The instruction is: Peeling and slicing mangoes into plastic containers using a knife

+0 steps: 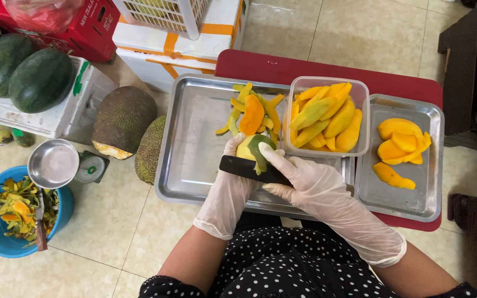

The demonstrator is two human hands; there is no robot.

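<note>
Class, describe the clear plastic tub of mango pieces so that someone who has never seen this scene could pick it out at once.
Start at the big steel tray on the red table. At the tray's right edge stands the clear plastic tub, just beyond the gloved hands, left hand and right hand, peeling a mango. Unlike the smaller steel tray to its right, it is see-through and heaped with peeled pieces.

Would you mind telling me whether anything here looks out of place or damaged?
Little stands out. One jackfruit on the floor has a cut end showing pale flesh. Mango peels lie loose on the large metal tray, beside the mango in the left hand.
</note>
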